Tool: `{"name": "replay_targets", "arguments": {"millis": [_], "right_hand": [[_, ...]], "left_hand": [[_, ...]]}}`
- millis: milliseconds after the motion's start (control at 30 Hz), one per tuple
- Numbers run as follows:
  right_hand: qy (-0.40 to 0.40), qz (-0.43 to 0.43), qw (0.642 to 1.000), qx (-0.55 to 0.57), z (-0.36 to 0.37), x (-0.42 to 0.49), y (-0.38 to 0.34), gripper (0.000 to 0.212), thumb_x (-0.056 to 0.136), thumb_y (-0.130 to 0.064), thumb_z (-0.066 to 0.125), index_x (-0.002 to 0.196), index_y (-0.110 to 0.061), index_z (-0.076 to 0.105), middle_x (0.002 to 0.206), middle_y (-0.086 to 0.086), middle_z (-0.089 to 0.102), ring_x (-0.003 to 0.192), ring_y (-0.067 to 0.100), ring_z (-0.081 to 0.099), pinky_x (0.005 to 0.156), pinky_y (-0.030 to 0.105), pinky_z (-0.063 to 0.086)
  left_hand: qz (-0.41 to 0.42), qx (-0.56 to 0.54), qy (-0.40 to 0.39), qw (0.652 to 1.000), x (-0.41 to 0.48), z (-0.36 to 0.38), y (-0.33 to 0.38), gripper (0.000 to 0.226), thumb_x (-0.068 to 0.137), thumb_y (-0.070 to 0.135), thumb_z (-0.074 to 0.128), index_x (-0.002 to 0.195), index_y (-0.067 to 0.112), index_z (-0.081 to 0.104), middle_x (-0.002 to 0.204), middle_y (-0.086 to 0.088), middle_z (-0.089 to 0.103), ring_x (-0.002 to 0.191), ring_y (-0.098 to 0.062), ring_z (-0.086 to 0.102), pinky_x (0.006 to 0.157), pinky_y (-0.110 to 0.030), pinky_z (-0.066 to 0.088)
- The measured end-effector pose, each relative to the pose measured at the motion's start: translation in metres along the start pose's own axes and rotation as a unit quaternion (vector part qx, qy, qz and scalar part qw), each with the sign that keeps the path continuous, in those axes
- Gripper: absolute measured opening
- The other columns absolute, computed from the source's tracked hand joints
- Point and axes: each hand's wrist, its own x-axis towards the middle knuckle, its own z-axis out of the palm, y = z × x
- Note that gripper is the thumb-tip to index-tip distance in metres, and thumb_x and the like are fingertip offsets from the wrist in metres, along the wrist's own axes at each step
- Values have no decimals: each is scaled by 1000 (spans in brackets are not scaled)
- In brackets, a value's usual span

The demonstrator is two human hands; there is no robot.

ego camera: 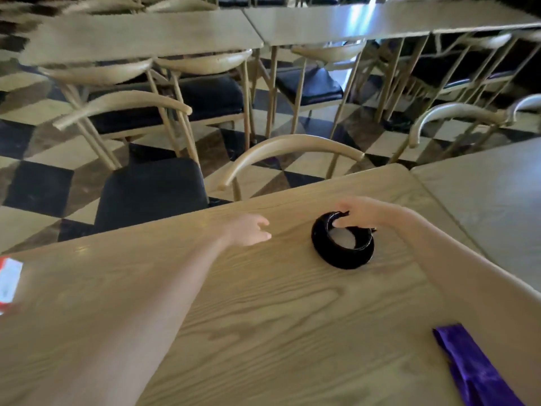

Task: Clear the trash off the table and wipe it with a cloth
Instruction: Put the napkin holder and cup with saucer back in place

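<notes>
A black round ashtray [341,253] sits on the light wooden table [234,303] towards its far edge. My right hand [358,213] grips the ashtray's far rim, fingers curled over it. My left hand [248,230] hovers just above the table to the left of the ashtray, fingers loosely extended, holding nothing. A purple wrapper [474,367] lies flat at the table's near right. A red and white packet [8,282] lies at the left edge, partly cut off by the frame.
A wooden chair [292,153] with a curved back stands pushed against the table's far side, and a black-cushioned chair [149,191] stands to its left. Another table [491,200] adjoins on the right. More tables and chairs fill the checkered floor behind.
</notes>
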Motion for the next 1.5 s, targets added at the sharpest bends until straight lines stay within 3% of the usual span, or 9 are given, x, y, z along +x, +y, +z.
{"name": "replay_targets", "arguments": {"millis": [233, 400, 500, 633, 800, 967, 1100, 1333, 1500], "right_hand": [[61, 106, 985, 124, -2, 23, 113, 58, 88, -28, 62, 139, -11, 41, 140, 11, 49, 127, 27, 47, 103, 36, 38], [57, 113, 963, 240, 33, 40, 146, 51, 92, -14, 56, 140, -9, 40, 137, 11, 49, 118, 27, 54, 85, 37, 48], [46, 113, 939, 321, 55, 49, 155, 45, 90, -11, 57, 134, -10, 46, 121, 13, 59, 96, 24, 60, 83, 38, 52], [63, 101, 895, 429, 70, 56, 157, 38, 88, 5, 55, 125, -7, 52, 104, 11, 59, 85, 27, 62, 68, 33, 59], [104, 109, 871, 467, 80, 60, 157, 44, 84, 14, 50, 119, -10, 61, 88, 7, 62, 73, 24, 64, 57, 28, 61], [117, 137, 851, 493, 85, 54, 151, 49, 81, 17, 50, 118, -11, 64, 87, 6, 64, 66, 20, 64, 53, 26, 59], [125, 138, 836, 517, 87, 46, 138, 48, 80, 17, 51, 118, -10, 63, 93, 10, 64, 62, 17, 63, 48, 24, 57], [123, 116, 835, 524, 90, 29, 102, 51, 79, 16, 52, 121, -11, 63, 104, 14, 68, 66, 18, 64, 65, 37, 61], [114, 91, 832, 535, 102, 18, 61, 50, 80, 15, 53, 123, -9, 61, 99, 12, 67, 65, 15, 65, 65, 38, 61]], "left_hand": [[-26, -150, -11, 988, 73, 49, 48, 61, 93, 31, 52, 147, 18, 27, 147, -10, 40, 128, -25, 46, 93, -34, 46], [-94, -325, -5, 941, 104, 83, 62, 70, 90, 14, 57, 149, 16, 18, 150, -13, 32, 126, -27, 47, 85, -36, 53], [-119, -384, 20, 915, 115, 99, 66, 70, 88, 2, 58, 147, 15, 23, 143, -17, 38, 118, -29, 53, 74, -35, 57], [-136, -456, 39, 879, 125, 114, 72, 66, 83, -10, 60, 141, 13, 36, 130, -20, 48, 113, -33, 56, 77, -43, 58], [-158, -503, 96, 845, 131, 124, 75, 60, 81, -21, 51, 131, 12, 47, 107, -15, 52, 98, -27, 59, 58, -34, 56], [-175, -508, 116, 835, 127, 126, 75, 61, 81, -25, 47, 129, 12, 51, 96, -9, 51, 99, -29, 59, 74, -45, 57], [-178, -530, 134, 818, 115, 126, 70, 61, 80, -26, 46, 127, 12, 55, 92, -7, 52, 98, -29, 58, 70, -43, 56], [-164, -576, 150, 787, 80, 119, 45, 61, 81, -26, 45, 129, 11, 53, 98, -12, 53, 98, -29, 58, 69, -43, 53], [-156, -574, 174, 785, 43, 109, 18, 60, 84, -22, 46, 132, 13, 51, 90, -6, 55, 96, -25, 58, 73, -41, 53]]}}
